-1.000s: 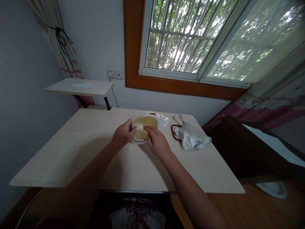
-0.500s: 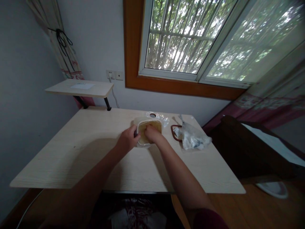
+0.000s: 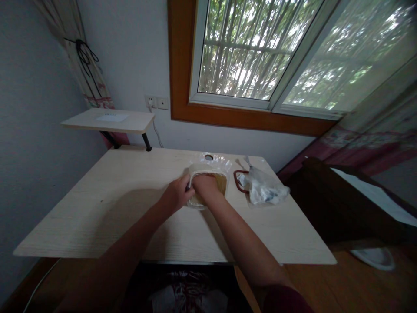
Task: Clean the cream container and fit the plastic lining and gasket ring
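A small open container (image 3: 222, 183) with a pale rim and a tan inside stands on the desk, clear plastic around its outside. My left hand (image 3: 180, 190) is closed on its left rim, with a small dark bit showing by the fingertips. Deep in the opening, my right hand (image 3: 206, 188) has its fingers out of sight below the rim. I cannot see what they touch. Behind the container lies crinkled clear plastic (image 3: 217, 160) near a round hole in the desk.
On the desk's right lie a clear plastic bag (image 3: 265, 187) with things inside and a reddish-brown loop (image 3: 237, 181). A raised shelf (image 3: 137, 124) holding a paper sheet stands at the back left. A window (image 3: 241, 56) is behind the desk (image 3: 114, 174).
My right hand has gone deeper into the container. The container has tilted or shifted slightly to the right and towards me, my left hand keeping hold of its rim.
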A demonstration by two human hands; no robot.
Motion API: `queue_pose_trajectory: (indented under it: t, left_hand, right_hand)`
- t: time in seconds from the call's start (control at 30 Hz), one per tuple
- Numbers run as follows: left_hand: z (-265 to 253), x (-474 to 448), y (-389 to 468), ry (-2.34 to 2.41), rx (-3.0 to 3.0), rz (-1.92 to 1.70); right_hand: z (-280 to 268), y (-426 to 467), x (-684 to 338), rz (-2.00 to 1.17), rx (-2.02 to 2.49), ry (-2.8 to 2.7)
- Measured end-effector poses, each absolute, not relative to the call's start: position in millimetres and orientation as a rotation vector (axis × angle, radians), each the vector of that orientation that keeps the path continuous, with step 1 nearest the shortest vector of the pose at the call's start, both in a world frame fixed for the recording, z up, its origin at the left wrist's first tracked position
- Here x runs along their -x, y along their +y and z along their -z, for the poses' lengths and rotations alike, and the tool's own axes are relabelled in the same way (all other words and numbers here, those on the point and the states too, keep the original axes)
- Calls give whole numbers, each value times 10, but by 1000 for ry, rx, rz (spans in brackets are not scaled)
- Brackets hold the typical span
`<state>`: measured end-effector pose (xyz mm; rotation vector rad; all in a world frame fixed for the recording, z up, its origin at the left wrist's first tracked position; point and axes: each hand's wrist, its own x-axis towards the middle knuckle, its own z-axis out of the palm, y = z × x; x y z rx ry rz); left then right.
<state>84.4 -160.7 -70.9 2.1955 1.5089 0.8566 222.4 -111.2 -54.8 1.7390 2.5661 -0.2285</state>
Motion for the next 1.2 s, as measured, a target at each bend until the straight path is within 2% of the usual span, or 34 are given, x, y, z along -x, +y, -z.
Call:
queue_pose_trajectory:
  t: [0.67,0.87,1.2]
  left_hand:
    - [720,-733,-1523,1649,-2093,-1024]
    - [680,-547,-1473,1757,-1985,-1074]
    - [613,-194,-1394,1694,-1947,-980]
  right_hand:
    - [388,-1439,-2572,187,-1531,2847]
    - [343,-1632,-2933,-78,-1084,3345]
    - [684,-1649,-3058,-223,-1026,3401]
